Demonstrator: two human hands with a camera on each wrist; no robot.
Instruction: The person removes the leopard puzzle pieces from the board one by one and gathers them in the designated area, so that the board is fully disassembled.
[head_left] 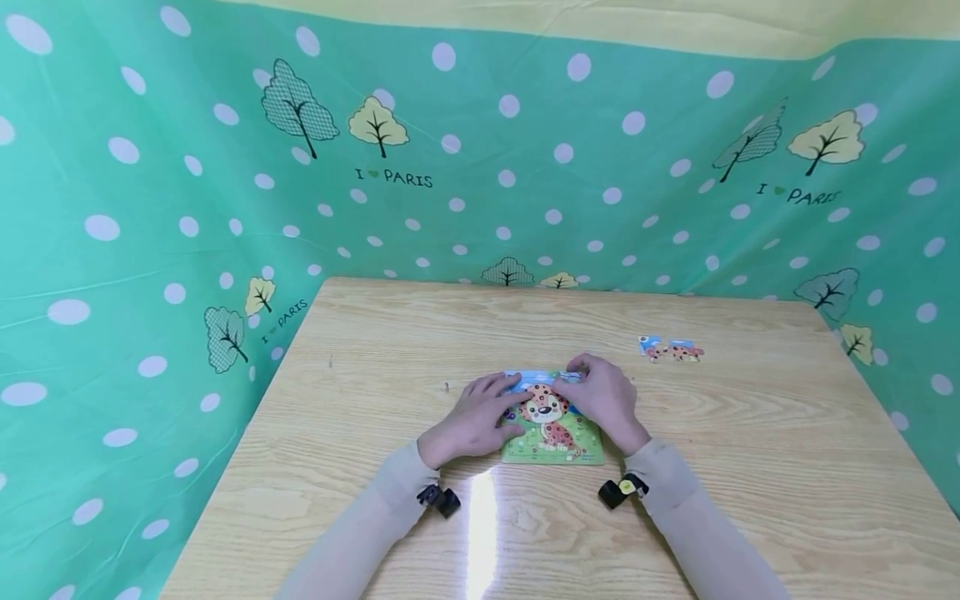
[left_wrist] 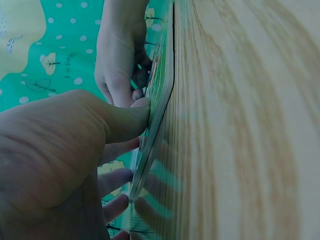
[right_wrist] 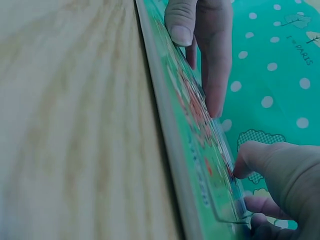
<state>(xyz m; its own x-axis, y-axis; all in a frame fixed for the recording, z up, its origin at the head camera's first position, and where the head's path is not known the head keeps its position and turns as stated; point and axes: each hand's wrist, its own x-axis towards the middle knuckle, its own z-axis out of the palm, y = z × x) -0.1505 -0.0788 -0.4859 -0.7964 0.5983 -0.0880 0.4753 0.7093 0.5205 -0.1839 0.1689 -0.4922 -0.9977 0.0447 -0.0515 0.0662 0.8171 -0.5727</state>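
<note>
A jigsaw puzzle board (head_left: 551,437) with a spotted puppy on green grass and blue sky lies on the wooden table. Spread over its left side, my left hand (head_left: 476,417) rests with the fingers on the picture and the thumb near the lower left part. My right hand (head_left: 606,398) is at the upper right corner, thumb and curled fingers pinching a blue-and-white puzzle piece (head_left: 572,375) at the board's top edge; the hand partly hides that piece. In the right wrist view, the right thumb (right_wrist: 245,162) touches the board's surface.
Two loose puzzle pieces (head_left: 684,350), spotted red and blue, lie beyond the board to the right. The wooden table (head_left: 360,358) ends at a green dotted cloth (head_left: 465,200) at the back and sides. Bright glare shows on the table in front of the board.
</note>
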